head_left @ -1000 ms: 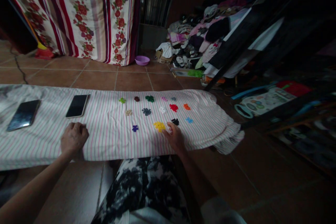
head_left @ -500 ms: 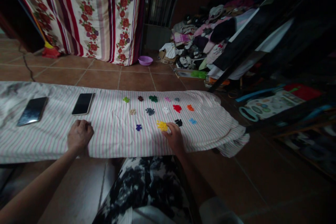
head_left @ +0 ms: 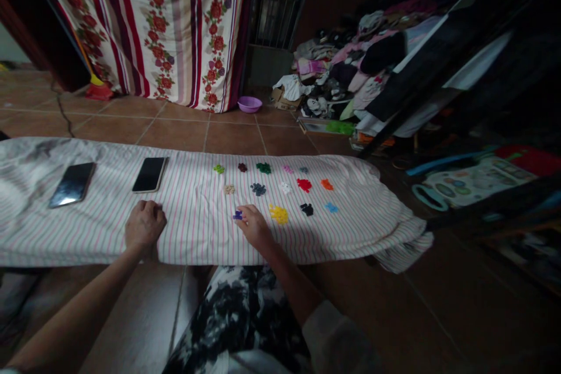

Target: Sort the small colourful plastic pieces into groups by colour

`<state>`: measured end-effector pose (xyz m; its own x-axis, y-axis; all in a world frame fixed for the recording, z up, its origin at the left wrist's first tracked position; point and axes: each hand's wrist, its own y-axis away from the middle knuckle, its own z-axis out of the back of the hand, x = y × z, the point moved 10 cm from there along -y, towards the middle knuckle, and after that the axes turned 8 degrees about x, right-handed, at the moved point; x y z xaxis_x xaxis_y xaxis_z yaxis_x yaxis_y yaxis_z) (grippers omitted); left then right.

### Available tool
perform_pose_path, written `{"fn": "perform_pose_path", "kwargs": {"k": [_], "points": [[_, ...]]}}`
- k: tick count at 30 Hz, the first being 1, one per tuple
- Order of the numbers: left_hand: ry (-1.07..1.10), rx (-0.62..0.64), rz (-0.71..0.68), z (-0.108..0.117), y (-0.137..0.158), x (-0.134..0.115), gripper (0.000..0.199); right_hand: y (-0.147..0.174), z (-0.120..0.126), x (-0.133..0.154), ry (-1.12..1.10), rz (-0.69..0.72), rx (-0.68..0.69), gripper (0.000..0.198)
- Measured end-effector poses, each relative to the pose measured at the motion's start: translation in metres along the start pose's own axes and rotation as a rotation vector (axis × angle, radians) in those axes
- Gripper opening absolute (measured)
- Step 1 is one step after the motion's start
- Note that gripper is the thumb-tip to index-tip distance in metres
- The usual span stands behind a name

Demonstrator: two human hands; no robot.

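My right hand (head_left: 254, 227) is at the small pile of purple pieces (head_left: 237, 215), thumb and fingertips closing around them on the striped cloth. Just to its right lies a larger pile of yellow pieces (head_left: 279, 214). Black pieces (head_left: 307, 209) and light blue pieces (head_left: 332, 207) lie farther right. Behind are small heaps: beige (head_left: 229, 189), dark grey (head_left: 258, 189), white (head_left: 286, 187), red (head_left: 304, 184) and orange (head_left: 326, 184). My left hand (head_left: 145, 224) rests curled on the cloth, nothing visible in it, near a phone (head_left: 149, 175).
A second dark phone (head_left: 73, 184) lies at the left of the cloth-covered surface (head_left: 193, 239). The back row holds lime (head_left: 218, 169), dark red (head_left: 242, 168), green (head_left: 263, 168), pink (head_left: 287, 169) and grey-blue (head_left: 304, 170) pieces. Beyond are a purple basin (head_left: 249, 105) and piled clothes (head_left: 346, 64).
My right hand has moved left from the yellow pile to the purple pieces. The left hand stays curled on the cloth. The whole view has shifted slightly.
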<state>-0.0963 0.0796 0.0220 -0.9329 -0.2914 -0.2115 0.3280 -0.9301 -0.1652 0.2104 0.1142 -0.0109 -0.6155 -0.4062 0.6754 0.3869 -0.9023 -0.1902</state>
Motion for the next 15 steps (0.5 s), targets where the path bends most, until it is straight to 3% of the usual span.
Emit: {"fn": "perform_pose_path", "kwargs": {"k": [8, 15], "points": [[-0.003, -0.023, -0.022, 0.0, 0.0, 0.0, 0.026, -0.007, -0.016, 0.024, 0.027, 0.086, 0.038, 0.019], [0.016, -0.038, -0.028, 0.002, 0.0, -0.001, 0.023, -0.003, -0.012, 0.012, -0.014, 0.081, 0.011, 0.024]]}}
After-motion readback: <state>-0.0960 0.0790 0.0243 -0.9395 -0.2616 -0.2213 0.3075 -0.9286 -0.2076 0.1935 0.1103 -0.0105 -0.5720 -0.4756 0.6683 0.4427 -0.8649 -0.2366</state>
